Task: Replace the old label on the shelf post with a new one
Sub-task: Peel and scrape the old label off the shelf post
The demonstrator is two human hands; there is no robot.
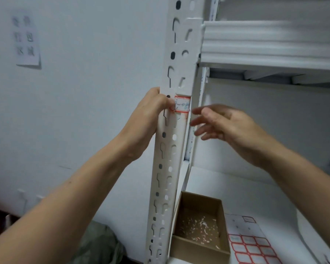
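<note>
A white slotted shelf post (169, 149) runs up the middle of the head view. A red-bordered label (183, 104) with handwriting is stuck on its front face at about mid-height. My left hand (151, 115) wraps round the post's left edge, and its thumb presses on the label's left end. Just right of the post my right hand (223, 126) hovers with fingers spread and relaxed, holding nothing and a short way off the label. A sheet of blank red-bordered labels (253, 246) lies on the lower shelf at the bottom right.
A brown cardboard box (199, 246) with paper scraps inside sits on the white lower shelf (236, 187) beside the post. A white upper shelf beam (265, 44) crosses the top right. A paper notice (26, 39) hangs on the wall at left. A grey-green bag (95, 242) lies below.
</note>
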